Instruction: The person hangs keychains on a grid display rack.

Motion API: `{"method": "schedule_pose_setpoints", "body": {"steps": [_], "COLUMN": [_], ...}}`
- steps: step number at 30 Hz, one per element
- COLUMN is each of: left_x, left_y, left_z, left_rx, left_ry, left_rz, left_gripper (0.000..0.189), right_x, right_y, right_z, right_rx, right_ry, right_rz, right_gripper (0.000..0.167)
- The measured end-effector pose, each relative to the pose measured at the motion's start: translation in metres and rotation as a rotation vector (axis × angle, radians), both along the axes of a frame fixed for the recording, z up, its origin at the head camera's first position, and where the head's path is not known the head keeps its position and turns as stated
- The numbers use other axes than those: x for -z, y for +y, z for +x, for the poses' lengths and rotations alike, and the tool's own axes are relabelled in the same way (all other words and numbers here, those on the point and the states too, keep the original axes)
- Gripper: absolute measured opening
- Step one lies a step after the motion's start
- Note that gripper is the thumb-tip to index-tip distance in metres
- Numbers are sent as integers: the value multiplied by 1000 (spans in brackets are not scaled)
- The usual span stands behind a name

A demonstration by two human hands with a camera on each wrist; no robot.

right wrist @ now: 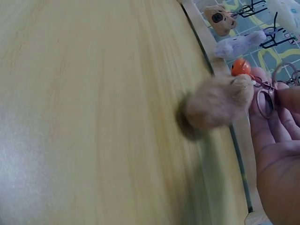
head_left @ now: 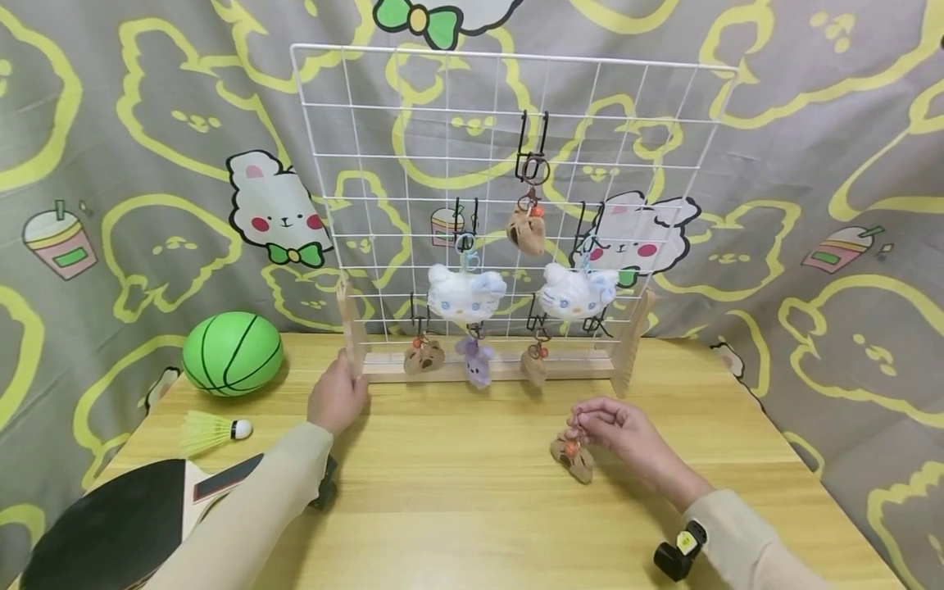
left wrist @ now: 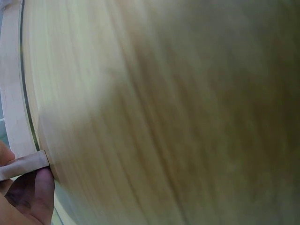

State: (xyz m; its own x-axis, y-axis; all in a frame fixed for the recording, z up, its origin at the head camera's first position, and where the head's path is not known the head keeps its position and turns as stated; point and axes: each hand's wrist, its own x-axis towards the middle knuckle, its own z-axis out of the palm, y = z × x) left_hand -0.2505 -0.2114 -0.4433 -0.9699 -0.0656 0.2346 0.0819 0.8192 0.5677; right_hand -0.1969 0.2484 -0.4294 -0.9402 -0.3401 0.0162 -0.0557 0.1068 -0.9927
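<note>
A white wire grid rack stands on wooden feet at the back of the table. My left hand grips the rack's left wooden foot, thumb and fingers on either side. In my right hand the fingertips pinch the metal ring and clasp of a brown plush keychain, which hangs over the table with an orange bell beside it. On the rack's black hooks hang two white cat plush keychains, a purple plush keychain and several brown plush keychains.
To the left are a green ball, a yellow shuttlecock and a black table tennis paddle, partly behind the left sleeve. A black hook is at the rack's lower right. Patterned curtain hangs behind.
</note>
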Motion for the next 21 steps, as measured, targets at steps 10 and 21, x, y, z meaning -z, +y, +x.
{"method": "schedule_pose_setpoints", "body": {"steps": [10, 21], "left_x": [5, 4], "left_y": [-2, -2], "left_z": [-2, -4], "left_rx": [-13, -22], "left_ry": [-5, 4], "left_rz": [1, 10], "left_gripper": [36, 37], "right_x": [-17, -53], "right_y": [3, 14], "right_z": [-6, -25], "right_rx": [148, 348], "right_ry": [85, 256], "right_rz": [-87, -279], "right_gripper": [12, 11]}}
